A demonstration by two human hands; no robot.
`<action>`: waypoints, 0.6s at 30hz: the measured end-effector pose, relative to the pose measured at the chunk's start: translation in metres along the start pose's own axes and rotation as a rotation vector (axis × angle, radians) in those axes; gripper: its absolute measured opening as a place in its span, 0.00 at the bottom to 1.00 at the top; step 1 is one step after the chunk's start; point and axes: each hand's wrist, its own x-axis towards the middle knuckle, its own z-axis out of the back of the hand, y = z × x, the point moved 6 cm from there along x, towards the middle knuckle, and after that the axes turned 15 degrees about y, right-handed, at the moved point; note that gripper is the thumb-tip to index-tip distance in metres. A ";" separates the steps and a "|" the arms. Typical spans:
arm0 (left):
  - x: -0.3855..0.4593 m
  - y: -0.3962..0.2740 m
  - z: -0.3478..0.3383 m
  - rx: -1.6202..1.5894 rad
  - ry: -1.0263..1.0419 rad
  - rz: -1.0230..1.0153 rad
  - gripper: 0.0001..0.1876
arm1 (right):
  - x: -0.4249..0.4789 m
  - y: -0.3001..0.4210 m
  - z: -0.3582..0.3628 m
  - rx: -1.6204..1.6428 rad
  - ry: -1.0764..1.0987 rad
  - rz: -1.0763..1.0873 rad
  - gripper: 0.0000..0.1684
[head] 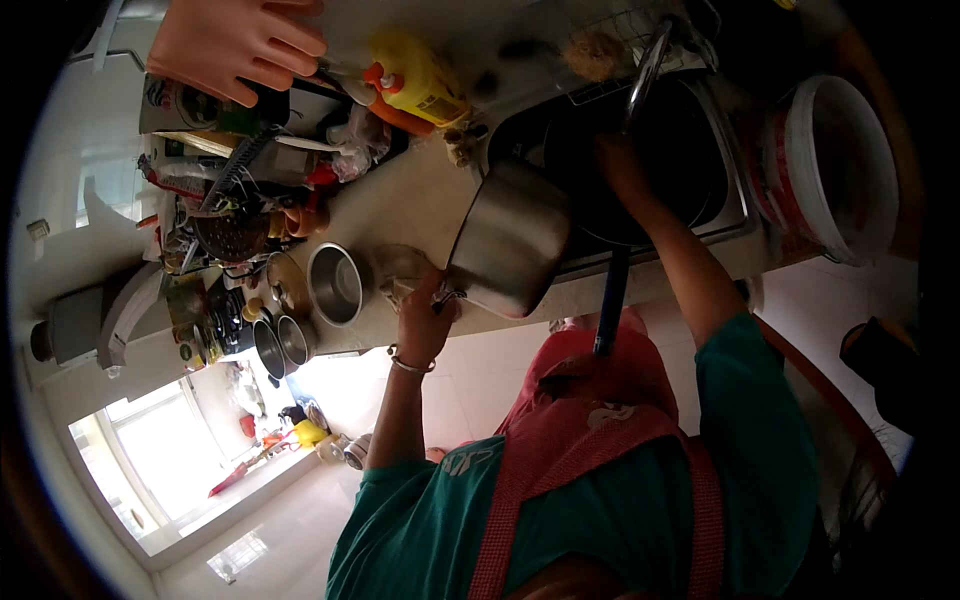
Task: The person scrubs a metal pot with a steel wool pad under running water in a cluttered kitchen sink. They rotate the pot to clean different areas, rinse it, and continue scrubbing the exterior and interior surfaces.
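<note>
My left hand (426, 319) grips a stainless steel pot (510, 240) near its small wire side handle. The pot is tipped, with its outer wall towards me, at the left edge of the dark sink (739, 180). My right hand (621, 169) reaches into the sink, over a dark frying pan (679, 199), below the chrome faucet (651, 64). Deep shadow hides its fingers, and I cannot tell whether they hold anything. The pan's blue handle (613, 300) sticks out over the counter's front edge towards my red apron.
Left on the counter (405, 202) stand a steel bowl (335, 285), a glass lid (286, 285) and more pots (271, 349). A yellow detergent bottle (420, 79) and an orange rubber glove (240, 45) are at the back. A white bucket (799, 169) stands right of the sink.
</note>
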 end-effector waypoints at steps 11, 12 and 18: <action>-0.010 0.004 -0.010 0.053 0.000 0.245 0.19 | -0.040 0.053 0.024 0.733 0.080 0.033 0.20; -0.009 0.002 -0.009 0.063 0.006 0.254 0.19 | -0.057 0.089 0.033 0.736 0.094 0.116 0.20; 0.012 -0.022 -0.007 -0.462 -0.165 0.075 0.14 | -0.124 0.192 0.047 0.472 -0.101 0.454 0.19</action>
